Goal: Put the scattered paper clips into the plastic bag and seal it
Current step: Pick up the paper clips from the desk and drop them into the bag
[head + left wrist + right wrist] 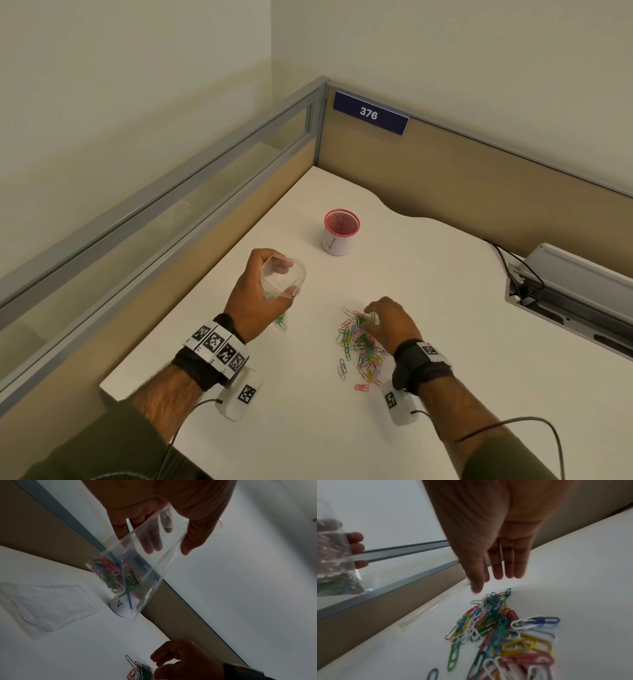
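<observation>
My left hand (287, 279) holds a clear plastic bag (298, 271) above the table, thumb and fingers pinching its mouth apart. Several coloured paper clips (118, 574) lie in the bottom of the bag (145, 555), which hangs below my left hand (168, 547). More coloured clips form a loose pile (359, 346) on the white table. My right hand (370, 318) hovers over the far end of that pile (498, 626). In the right wrist view my right hand (491, 582) has straight fingers and holds nothing. The bag (332, 561) shows at the left.
A red-rimmed mesh cup (341, 233) stands farther back on the white table (445, 308). A flat clear plastic piece (46, 608) lies on the table near the left partition (171, 219). A cable tray (565, 291) sits at the right edge.
</observation>
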Available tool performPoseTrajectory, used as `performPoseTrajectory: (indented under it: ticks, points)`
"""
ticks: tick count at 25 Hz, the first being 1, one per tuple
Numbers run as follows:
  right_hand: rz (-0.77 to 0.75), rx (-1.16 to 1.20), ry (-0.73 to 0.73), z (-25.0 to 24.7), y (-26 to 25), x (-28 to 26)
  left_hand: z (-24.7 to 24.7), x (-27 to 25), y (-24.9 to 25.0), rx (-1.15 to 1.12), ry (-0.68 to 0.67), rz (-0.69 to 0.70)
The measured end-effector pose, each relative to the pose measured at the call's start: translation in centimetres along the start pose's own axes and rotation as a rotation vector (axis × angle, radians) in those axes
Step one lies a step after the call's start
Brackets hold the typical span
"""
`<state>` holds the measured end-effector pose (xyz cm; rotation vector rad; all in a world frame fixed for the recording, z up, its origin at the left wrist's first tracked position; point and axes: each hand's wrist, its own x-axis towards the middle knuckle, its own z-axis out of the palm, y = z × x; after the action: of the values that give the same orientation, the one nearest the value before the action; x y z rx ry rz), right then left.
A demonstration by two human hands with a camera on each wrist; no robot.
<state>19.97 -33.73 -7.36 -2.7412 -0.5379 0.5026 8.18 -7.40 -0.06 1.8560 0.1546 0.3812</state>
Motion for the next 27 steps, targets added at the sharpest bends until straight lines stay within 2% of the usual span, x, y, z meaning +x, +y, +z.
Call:
performPoseTrajectory:
  ticks: [2,4,10,13,16,20,24,27]
  points:
    - [0.047,-0.050,-0.143,0.2,-0.2,-0.1,0.4,-0.1,0.0,-0.007,-0.008,-0.003]
    - [0.016,-0.120,-0.204,1.0,-1.1,-0.3,0.8,0.0,0.1,-0.011,-0.017,-0.014]
    - [-0.063,-0.290,-0.089,2.5,-2.4,0.0,1.4,0.0,-0.1,-0.013,-0.036,-0.033]
    - [-0.048,-0.257,-0.040,2.3,-2.3,0.3,1.5,0.0,-0.2,-0.002,-0.043,-0.045]
    - [0.041,-0.105,0.020,1.1,-2.0,0.6,1.7,0.3,-0.3,0.002,-0.047,-0.053]
    - [0.114,0.220,0.146,-1.4,-1.7,-0.3,2.2,0.7,-0.2,0.029,-0.056,-0.057]
    - [0.091,0.636,0.306,-6.3,-3.5,-2.3,2.9,0.9,-0.6,0.033,-0.076,-0.042]
    - [-0.011,0.800,0.368,-10.3,-6.7,-3.4,3.5,1.0,-0.6,0.034,-0.088,-0.050]
